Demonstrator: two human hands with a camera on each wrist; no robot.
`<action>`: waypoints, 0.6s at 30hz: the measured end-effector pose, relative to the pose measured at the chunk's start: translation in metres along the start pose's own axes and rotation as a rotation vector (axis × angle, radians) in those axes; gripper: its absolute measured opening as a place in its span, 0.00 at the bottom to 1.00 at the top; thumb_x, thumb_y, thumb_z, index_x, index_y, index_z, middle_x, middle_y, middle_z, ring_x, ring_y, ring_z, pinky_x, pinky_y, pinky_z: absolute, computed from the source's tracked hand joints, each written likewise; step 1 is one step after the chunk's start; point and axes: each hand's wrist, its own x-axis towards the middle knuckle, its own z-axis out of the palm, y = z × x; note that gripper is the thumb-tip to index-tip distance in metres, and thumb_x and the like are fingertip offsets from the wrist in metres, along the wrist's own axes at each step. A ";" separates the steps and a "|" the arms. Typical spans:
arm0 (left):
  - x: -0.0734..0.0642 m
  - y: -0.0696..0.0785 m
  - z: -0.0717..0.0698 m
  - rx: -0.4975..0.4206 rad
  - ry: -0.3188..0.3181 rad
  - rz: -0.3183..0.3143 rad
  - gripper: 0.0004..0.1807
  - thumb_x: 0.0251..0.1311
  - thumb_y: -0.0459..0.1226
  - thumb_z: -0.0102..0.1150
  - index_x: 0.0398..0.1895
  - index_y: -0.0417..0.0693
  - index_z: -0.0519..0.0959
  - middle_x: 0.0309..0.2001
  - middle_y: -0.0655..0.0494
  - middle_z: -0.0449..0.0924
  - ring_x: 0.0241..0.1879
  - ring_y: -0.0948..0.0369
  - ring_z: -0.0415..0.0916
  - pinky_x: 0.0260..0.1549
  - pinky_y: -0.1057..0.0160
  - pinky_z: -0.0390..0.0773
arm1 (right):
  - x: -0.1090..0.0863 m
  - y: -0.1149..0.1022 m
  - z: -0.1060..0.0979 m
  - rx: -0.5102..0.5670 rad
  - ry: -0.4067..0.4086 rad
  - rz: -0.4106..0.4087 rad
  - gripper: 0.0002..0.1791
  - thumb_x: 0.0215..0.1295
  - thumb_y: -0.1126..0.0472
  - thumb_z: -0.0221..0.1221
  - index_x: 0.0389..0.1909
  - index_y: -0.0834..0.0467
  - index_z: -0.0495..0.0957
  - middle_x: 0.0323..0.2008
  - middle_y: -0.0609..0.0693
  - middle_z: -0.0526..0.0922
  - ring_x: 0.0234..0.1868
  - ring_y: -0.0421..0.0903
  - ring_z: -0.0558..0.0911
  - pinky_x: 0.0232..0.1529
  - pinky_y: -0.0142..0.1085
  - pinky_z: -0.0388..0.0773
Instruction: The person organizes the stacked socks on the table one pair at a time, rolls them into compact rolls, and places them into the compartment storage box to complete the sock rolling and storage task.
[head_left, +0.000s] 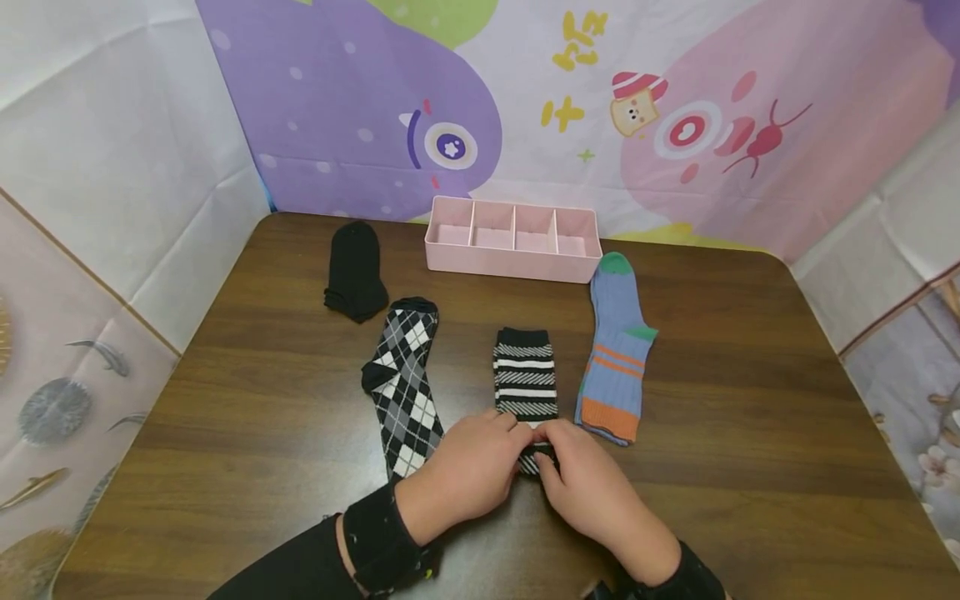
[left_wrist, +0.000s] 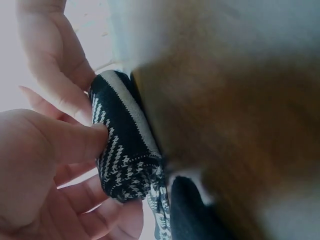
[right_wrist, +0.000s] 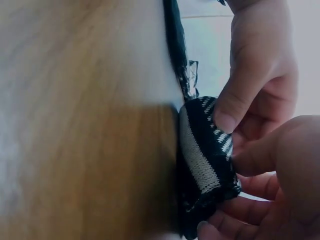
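Black-and-white striped socks (head_left: 525,367) lie lengthwise in the middle of the table, their near end folded over into a thick roll. My left hand (head_left: 474,463) pinches the left side of that roll; in the left wrist view its thumb presses on the striped knit (left_wrist: 120,120) while the other fingers curl beneath. From the other side my right hand (head_left: 588,479) grips the roll between thumb and fingers. Both hands nearly touch each other over the socks. In the right wrist view a white band (right_wrist: 197,155) shows across the rolled fabric.
Argyle socks (head_left: 408,392) lie left of the hands, with black socks (head_left: 356,267) behind them. Blue socks with orange cuffs (head_left: 618,358) lie to the right. A pink box (head_left: 517,262) with several compartments stands at the back of the wooden table (head_left: 750,400), before a printed cloth.
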 end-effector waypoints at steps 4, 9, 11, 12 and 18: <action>0.001 0.000 -0.001 0.009 -0.023 -0.010 0.09 0.55 0.37 0.62 0.41 0.51 0.78 0.35 0.58 0.78 0.36 0.60 0.75 0.35 0.60 0.77 | -0.004 0.000 -0.003 -0.063 0.060 -0.079 0.12 0.57 0.60 0.65 0.42 0.51 0.75 0.40 0.42 0.75 0.45 0.40 0.75 0.46 0.40 0.76; 0.001 0.003 -0.002 0.027 -0.068 -0.045 0.12 0.51 0.35 0.63 0.40 0.49 0.78 0.36 0.57 0.78 0.37 0.59 0.76 0.38 0.60 0.78 | -0.005 0.003 -0.004 -0.140 0.094 -0.192 0.20 0.46 0.58 0.72 0.39 0.50 0.75 0.40 0.40 0.74 0.47 0.40 0.74 0.49 0.40 0.75; 0.002 0.004 -0.003 0.030 -0.080 -0.061 0.11 0.53 0.36 0.62 0.41 0.49 0.79 0.36 0.56 0.77 0.37 0.59 0.76 0.39 0.60 0.78 | -0.004 0.004 -0.004 -0.170 0.104 -0.228 0.20 0.46 0.59 0.72 0.40 0.50 0.75 0.42 0.40 0.75 0.48 0.41 0.74 0.50 0.41 0.74; 0.002 0.004 -0.004 0.030 -0.084 -0.067 0.11 0.53 0.36 0.62 0.42 0.49 0.80 0.37 0.56 0.76 0.38 0.59 0.76 0.39 0.59 0.78 | -0.004 0.005 -0.004 -0.180 0.111 -0.243 0.19 0.46 0.60 0.72 0.39 0.50 0.76 0.42 0.40 0.76 0.48 0.41 0.74 0.50 0.41 0.75; 0.004 0.003 -0.006 0.051 -0.078 -0.073 0.12 0.54 0.37 0.62 0.42 0.49 0.84 0.36 0.56 0.73 0.36 0.59 0.73 0.33 0.60 0.77 | -0.004 0.002 -0.005 -0.211 0.125 -0.278 0.16 0.50 0.62 0.70 0.39 0.49 0.77 0.40 0.40 0.79 0.46 0.42 0.76 0.48 0.43 0.75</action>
